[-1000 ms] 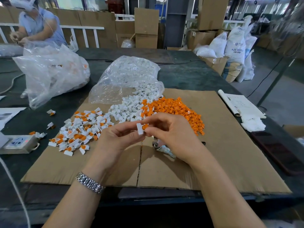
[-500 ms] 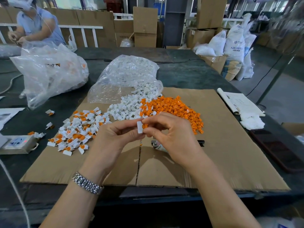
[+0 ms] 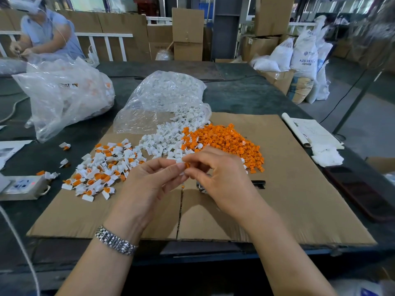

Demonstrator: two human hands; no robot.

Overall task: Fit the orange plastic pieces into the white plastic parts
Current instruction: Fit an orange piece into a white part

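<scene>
My left hand (image 3: 147, 184) pinches a small white plastic part (image 3: 179, 161) between thumb and forefinger. My right hand (image 3: 222, 178) meets it fingertip to fingertip, holding an orange piece (image 3: 187, 165) against the white part. Behind my hands lies a heap of loose orange pieces (image 3: 226, 139) and, to its left, a heap of loose white parts (image 3: 166, 139). A spread of white parts with orange pieces in them (image 3: 102, 167) lies on the left of the cardboard sheet (image 3: 299, 189).
An open clear bag of white parts (image 3: 162, 99) lies behind the heaps. A bigger plastic bag (image 3: 64, 92) sits at left, a power strip (image 3: 23, 186) at the left edge. Papers (image 3: 310, 133), tissue (image 3: 327, 155) and a dark phone (image 3: 361, 193) lie at right. Another person (image 3: 47, 33) works far left.
Both hands stay joined at the fingertips and have shifted only slightly; the white part now sits more hidden between the fingers.
</scene>
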